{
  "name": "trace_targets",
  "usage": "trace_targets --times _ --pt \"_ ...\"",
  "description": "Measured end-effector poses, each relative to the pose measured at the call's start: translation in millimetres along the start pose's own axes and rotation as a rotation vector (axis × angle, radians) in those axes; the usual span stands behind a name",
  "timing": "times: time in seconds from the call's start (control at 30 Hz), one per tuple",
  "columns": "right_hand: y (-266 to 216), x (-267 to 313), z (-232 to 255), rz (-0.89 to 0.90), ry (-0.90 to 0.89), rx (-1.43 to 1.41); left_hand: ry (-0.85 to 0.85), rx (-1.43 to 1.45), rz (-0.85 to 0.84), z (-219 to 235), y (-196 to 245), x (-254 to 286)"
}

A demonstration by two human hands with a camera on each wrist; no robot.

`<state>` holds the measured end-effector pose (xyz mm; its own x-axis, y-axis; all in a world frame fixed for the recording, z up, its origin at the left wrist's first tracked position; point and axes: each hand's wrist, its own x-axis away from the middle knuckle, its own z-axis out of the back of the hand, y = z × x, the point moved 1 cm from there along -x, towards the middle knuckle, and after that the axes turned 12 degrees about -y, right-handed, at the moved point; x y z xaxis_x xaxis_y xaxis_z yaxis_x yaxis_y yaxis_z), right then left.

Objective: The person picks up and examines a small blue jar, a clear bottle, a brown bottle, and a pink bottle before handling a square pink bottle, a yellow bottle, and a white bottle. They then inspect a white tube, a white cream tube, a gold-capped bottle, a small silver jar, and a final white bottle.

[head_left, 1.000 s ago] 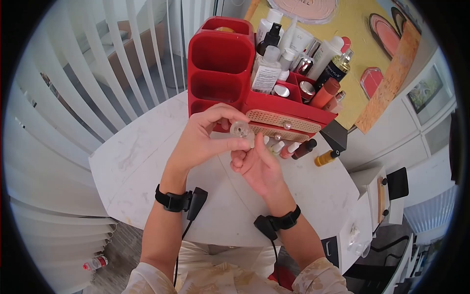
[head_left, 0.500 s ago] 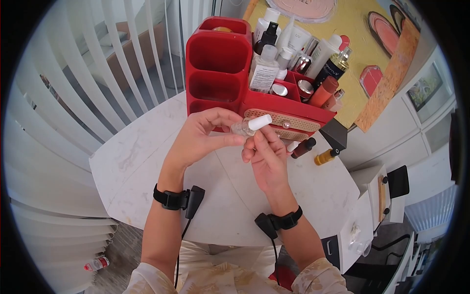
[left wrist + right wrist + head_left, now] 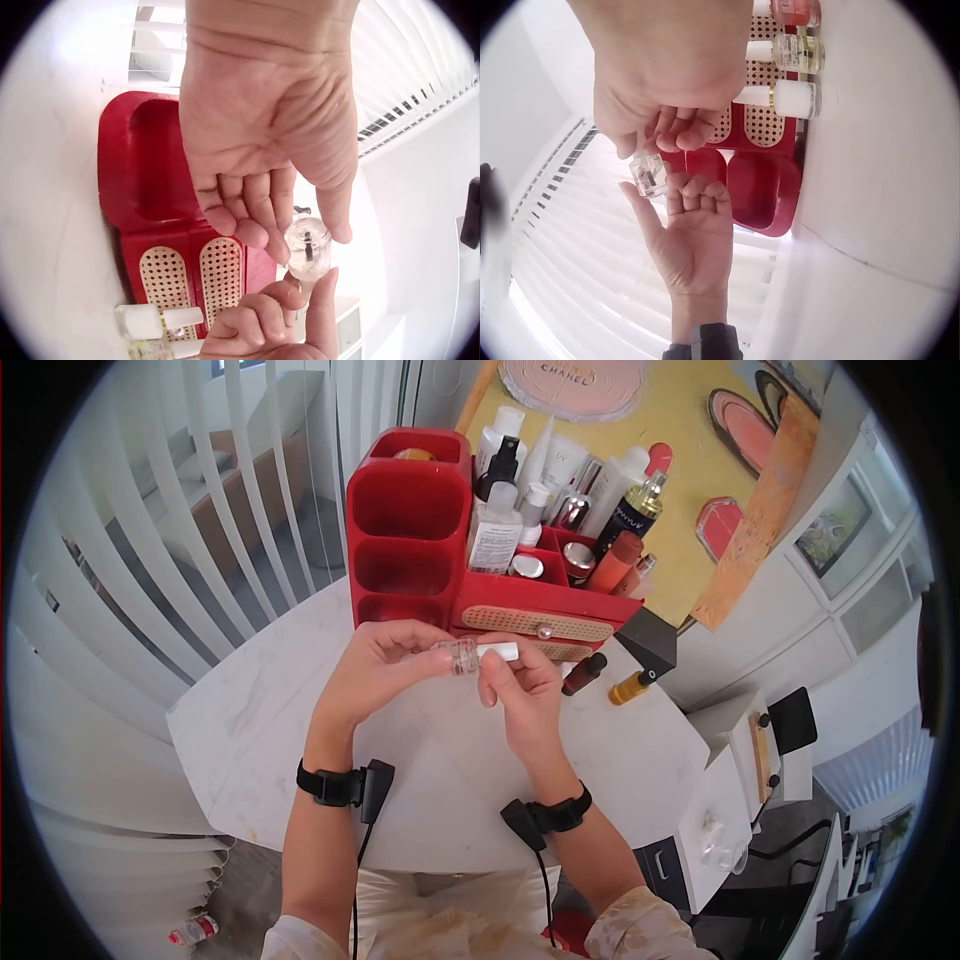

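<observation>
A clear glass nail polish bottle (image 3: 463, 656) with a white cap (image 3: 503, 651) lies nearly level between both hands, above the table (image 3: 420, 790). My left hand (image 3: 372, 668) holds the glass body between thumb and fingertips. With thumb and fingers, my right hand (image 3: 527, 705) pinches the cap from the other side. A dark brush tip shows through the glass bottle (image 3: 308, 249) in the left wrist view. Seen from the right wrist, the bottle (image 3: 649, 176) sits between the fingertips of both hands, its cap largely hidden by the right hand.
Behind the hands stands a red organizer (image 3: 410, 505) with woven drawer fronts, holding several cosmetics. In front of it stand a dark red bottle (image 3: 583, 675) and a yellow bottle (image 3: 630, 688). White (image 3: 795, 99), yellowish (image 3: 800, 52) and pink (image 3: 801, 13) polish bottles line the drawers.
The bottle has turned from showing its base to lying sideways, cap to the right. My right fingers have come round the cap. Both hands appear lower in the head view, which has shifted.
</observation>
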<state>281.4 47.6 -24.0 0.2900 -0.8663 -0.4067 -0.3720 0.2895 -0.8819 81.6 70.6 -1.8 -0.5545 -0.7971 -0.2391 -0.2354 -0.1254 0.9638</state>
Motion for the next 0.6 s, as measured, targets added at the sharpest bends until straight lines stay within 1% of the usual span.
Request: trace_targets --times 0.07,0.17,0.2,0.3,0.33,0.43,0.5,0.53,0.6 --pt "-6 -1 -4 -0.029 0.022 0.031 -0.018 -0.014 0.023 2 -2 0" --pt "-18 -2 -9 -0.008 0.046 0.087 0.013 -0.033 -0.121 2 -8 -3" --pt "-22 -2 -8 0.027 0.069 0.103 0.021 -0.022 -0.139 2 -8 -4" --pt "-50 -1 -6 0.060 0.203 0.222 0.051 0.006 -0.162 4 -6 -3" --pt "-64 -1 -5 0.097 0.207 0.252 0.064 0.008 -0.158 4 -5 -3" --pt "-105 -9 2 0.168 0.254 0.450 0.085 -0.009 -0.151 6 -7 -4" --pt "-126 -17 16 0.180 0.313 0.673 0.083 -0.010 -0.155 6 -7 -5" --pt "-138 -21 17 0.140 0.363 0.710 0.078 -0.004 -0.158 6 -7 -5" --pt "-151 -31 28 0.072 0.341 0.900 0.073 0.005 -0.161 6 -5 -4"
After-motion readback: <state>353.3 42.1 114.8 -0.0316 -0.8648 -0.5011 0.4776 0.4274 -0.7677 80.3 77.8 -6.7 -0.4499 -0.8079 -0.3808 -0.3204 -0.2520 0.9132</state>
